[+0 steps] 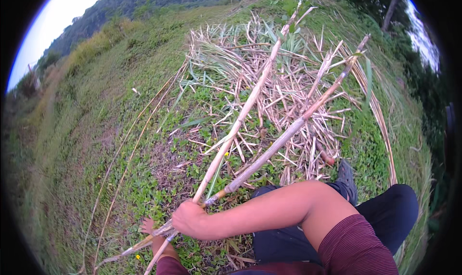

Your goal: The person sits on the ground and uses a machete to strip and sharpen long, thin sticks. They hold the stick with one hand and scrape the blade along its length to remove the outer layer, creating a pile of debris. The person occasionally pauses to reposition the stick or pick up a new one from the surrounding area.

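My right hand [195, 220] is wrapped round two long dry cane stalks where they cross. The paler cane stalk [251, 99] runs up to the far top, with a split tip and some leaves. The greyer, thicker cane stalk [283, 138] slants to the upper right and ends in a broken, leafy tip. Their lower ends stick out beyond my fist toward the lower left. Beneath these ends, my left hand [147, 225] is spread over the grass with its fingers apart. The stalks hide part of my left wrist; whether its palm touches the ground I cannot tell.
A heap of short cut stalks and dry leaves [269, 73] lies ahead on the grass. Two thin long stems [132, 157] curve along the left. A bundle of thin stalks [380, 114] lies at the right, near my shoe [346, 179] and bent knee.
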The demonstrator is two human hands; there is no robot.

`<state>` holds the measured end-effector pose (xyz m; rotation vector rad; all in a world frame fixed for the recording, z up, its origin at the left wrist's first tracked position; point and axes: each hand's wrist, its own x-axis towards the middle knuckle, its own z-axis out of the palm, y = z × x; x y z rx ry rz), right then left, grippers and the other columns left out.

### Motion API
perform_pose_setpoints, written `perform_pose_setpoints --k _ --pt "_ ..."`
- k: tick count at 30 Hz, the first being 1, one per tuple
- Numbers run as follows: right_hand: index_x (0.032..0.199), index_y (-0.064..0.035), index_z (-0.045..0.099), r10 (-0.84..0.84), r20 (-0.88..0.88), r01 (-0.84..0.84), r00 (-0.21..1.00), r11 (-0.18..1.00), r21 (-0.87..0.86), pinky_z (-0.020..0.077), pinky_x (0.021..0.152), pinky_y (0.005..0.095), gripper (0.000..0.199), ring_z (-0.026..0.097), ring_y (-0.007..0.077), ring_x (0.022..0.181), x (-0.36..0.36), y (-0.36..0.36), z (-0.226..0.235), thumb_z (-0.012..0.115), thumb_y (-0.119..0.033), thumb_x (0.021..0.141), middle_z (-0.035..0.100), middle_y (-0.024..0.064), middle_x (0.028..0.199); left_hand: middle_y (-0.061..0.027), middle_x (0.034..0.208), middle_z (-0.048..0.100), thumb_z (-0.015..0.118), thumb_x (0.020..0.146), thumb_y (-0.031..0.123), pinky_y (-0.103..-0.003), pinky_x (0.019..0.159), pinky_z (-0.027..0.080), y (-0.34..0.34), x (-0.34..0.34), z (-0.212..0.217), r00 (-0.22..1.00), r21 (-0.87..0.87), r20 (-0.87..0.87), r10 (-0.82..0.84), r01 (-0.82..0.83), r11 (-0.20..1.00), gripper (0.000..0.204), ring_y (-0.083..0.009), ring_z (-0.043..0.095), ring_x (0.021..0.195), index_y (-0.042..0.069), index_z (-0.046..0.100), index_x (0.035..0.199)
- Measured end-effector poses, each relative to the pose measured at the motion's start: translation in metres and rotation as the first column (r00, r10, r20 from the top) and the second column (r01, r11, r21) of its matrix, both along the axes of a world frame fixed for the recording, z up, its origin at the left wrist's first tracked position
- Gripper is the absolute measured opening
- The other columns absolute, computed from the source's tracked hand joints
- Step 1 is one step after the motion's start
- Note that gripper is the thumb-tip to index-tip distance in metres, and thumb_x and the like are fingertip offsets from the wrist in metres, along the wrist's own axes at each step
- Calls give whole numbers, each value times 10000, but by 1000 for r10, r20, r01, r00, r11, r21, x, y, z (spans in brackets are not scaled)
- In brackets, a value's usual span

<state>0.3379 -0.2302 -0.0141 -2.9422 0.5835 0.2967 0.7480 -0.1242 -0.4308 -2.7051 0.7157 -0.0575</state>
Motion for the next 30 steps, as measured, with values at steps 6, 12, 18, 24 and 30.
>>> perform_pose_setpoints --k 6,12,18,24,30 --pt "793 -122 755 -83 88 76 993 994 75 582 587 411 112 738 251 728 -116 0 11 670 -182 835 749 63 797 -299 1298 597 512 1009 356 -512 1028 424 6 -140 135 735 -620 -534 -417 -5 784 491 -457 559 1206 -46 615 1271" --pt "806 -138 746 26 14 -23 1000 985 -172 598 642 415 144 744 245 794 -205 -60 60 640 -202 880 755 70 850 -310 1458 388 671 906 251 -561 1117 300 155 -442 292 660 -609 -197 -725 497 618 533 -474 382 1342 -3 515 1348" --pt "675 -109 646 239 466 3 852 888 -461 550 561 422 190 700 278 609 -295 -115 71 588 -189 837 660 60 601 -263 1349 443 696 864 183 -535 1044 366 147 -526 372 484 -671 148 -863 690 271 511 -426 423 1290 4 513 1307" --pt "684 -135 530 516 517 30 684 687 -726 460 496 349 195 643 177 498 -319 -116 70 571 -179 870 595 11 525 -229 1440 459 840 781 356 -515 1138 330 61 -473 474 641 -394 330 -693 761 516 877 -418 401 1369 32 388 1460" --pt "853 -106 684 561 581 169 590 618 -768 402 528 319 98 559 156 546 -388 -106 89 637 -159 921 551 -9 577 -164 988 625 640 907 380 -475 849 453 63 -491 487 717 -377 121 -687 673 636 359 -367 585 955 44 592 1025"
